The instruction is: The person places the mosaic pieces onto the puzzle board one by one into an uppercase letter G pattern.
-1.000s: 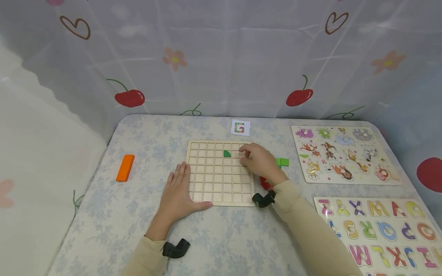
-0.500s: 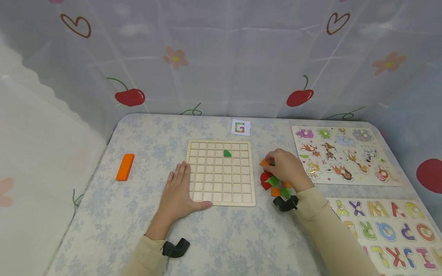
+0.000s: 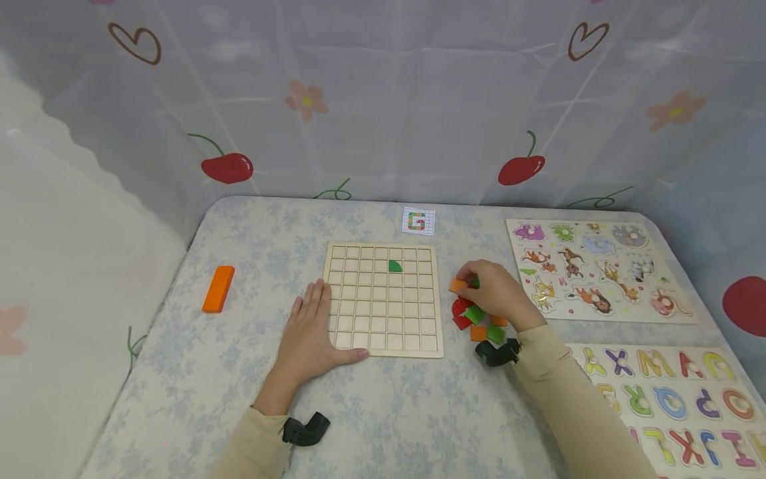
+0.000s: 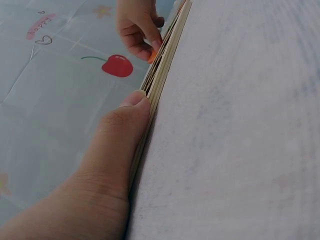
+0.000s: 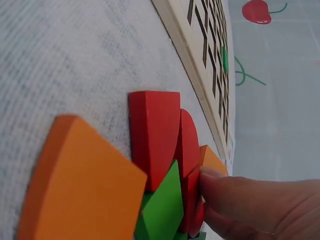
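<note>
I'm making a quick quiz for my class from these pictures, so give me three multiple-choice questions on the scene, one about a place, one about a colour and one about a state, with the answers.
1. Where does the long orange block lie?
A. left of the grid board
B. on the grid board
C. on the alphabet puzzle

2. What colour is the one piece set in the grid board?
A. red
B. green
C. orange

3. How does the left hand lie?
A. curled into a fist
B. flat, at the board's left edge
C. lifted off the table

Answers: 1 A, it lies alone near the table's left side. 2 B, a single green piece sits in the upper rows. 3 B, straight fingers rest on the table, thumb along the board's front edge.
</note>
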{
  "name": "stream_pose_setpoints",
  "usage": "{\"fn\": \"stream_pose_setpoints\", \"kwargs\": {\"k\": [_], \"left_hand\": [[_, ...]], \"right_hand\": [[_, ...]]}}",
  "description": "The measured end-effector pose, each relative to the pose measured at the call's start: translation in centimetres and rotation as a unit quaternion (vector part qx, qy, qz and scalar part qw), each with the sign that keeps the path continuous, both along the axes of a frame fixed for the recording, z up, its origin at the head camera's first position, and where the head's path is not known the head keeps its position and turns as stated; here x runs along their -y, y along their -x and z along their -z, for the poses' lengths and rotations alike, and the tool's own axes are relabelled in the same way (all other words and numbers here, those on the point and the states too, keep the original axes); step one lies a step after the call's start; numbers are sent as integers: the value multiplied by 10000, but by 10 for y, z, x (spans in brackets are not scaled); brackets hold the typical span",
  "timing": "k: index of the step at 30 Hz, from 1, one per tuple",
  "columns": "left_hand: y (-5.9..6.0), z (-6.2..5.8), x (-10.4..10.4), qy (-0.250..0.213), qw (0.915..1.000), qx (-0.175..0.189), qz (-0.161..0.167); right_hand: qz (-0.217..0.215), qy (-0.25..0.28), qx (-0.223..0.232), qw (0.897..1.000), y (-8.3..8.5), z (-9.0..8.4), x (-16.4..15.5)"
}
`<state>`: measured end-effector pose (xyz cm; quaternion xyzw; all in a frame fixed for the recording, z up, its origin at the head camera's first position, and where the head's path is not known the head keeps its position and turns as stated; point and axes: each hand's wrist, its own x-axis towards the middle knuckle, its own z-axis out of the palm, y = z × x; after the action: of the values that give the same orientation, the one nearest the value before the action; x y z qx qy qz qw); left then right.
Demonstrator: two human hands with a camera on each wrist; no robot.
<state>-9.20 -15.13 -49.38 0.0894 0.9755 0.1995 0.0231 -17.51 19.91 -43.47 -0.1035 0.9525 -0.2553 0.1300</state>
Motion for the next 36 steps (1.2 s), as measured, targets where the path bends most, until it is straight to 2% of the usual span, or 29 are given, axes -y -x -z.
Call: {"fn": "stream_pose_setpoints", "kwargs": {"k": [6,12,17,24,30,36], "left_hand": [[0,-2,1,-43,10000,-9,3],[1,-4,1,-45,10000,-20,13],[1,-4,2,-33,10000,-8,21],[1,-4,1,-42,10000,-1,51],[0,-3,1,-13,10000,-5,30],[-1,-4,1,4,10000,10,45]], "right_hand": [[-82,285,-167,9994,3,2,-1],[129,758,-48,9970,10,2,8],[207,1039,-40,9944,21,-1,31],[-71,1348,33,9908,36,-5,74],[-311,1394,182,9896,45,-2,106],[-451,1130,-2,9926,44,6,123]]}}
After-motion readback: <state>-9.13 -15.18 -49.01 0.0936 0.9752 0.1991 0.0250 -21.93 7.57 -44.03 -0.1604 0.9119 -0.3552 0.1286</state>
